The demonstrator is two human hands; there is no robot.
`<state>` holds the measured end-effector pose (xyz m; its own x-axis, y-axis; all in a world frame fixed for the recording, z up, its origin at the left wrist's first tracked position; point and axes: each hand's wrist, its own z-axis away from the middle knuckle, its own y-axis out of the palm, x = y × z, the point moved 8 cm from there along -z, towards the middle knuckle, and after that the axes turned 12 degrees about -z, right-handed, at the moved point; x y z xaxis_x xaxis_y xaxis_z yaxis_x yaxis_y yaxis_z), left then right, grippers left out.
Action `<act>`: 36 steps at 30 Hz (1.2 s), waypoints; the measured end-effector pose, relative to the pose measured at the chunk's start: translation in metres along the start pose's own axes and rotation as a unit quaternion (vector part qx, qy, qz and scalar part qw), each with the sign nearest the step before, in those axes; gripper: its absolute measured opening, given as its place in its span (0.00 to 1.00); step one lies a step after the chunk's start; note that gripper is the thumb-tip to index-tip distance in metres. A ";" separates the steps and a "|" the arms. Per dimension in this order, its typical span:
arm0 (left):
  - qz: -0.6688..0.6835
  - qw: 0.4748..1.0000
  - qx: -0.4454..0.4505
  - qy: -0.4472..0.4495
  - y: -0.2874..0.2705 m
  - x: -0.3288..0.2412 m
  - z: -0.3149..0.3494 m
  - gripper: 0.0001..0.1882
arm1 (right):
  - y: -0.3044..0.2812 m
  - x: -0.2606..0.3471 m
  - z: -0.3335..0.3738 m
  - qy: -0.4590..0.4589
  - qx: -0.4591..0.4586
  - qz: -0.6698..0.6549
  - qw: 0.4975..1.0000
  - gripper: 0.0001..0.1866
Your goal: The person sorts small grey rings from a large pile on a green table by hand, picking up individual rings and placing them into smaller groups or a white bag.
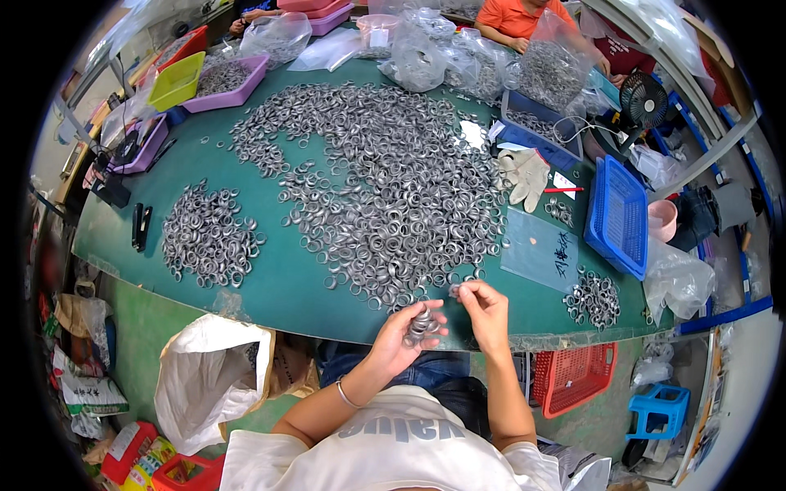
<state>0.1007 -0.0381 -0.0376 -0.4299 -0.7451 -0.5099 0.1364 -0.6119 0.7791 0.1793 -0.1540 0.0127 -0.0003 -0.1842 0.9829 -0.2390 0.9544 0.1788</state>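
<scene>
At the near edge of the green table (291,303), my left hand (399,340) is cupped palm up around several grey metal rings (422,326). Just right of it, my right hand (485,315) pinches a single metal ring (454,290) between thumb and fingertips. Beyond both hands spreads a large heap of metal rings (401,176). A smaller pile of rings (209,237) lies to the left, and another small pile (593,299) sits near the right front edge.
A blue basket (618,217) stands at the right, near a work glove (524,174), a red pen (565,190) and a clear plastic bag (539,250). A white sack (214,376) hangs below the left front edge. Co-workers (524,24) sit across the table behind bags of rings.
</scene>
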 end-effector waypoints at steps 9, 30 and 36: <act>-0.063 0.996 -0.012 0.070 0.002 -0.011 0.005 0.17 | 0.018 0.004 0.029 -0.030 0.022 -0.003 0.999 0.06; -0.114 0.991 -0.032 0.066 -0.008 -0.009 0.005 0.15 | 0.038 0.056 0.025 -0.193 0.107 0.208 0.953 0.07; -0.052 0.996 0.017 0.074 0.006 -0.014 0.005 0.17 | -0.002 0.030 -0.038 -0.242 -0.046 0.410 0.878 0.06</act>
<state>0.1028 -0.0301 -0.0236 -0.3036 -0.7112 -0.6341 0.0664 -0.6797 0.7305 0.2167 -0.1525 0.0435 -0.5533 0.5170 0.6531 0.1133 0.8235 -0.5559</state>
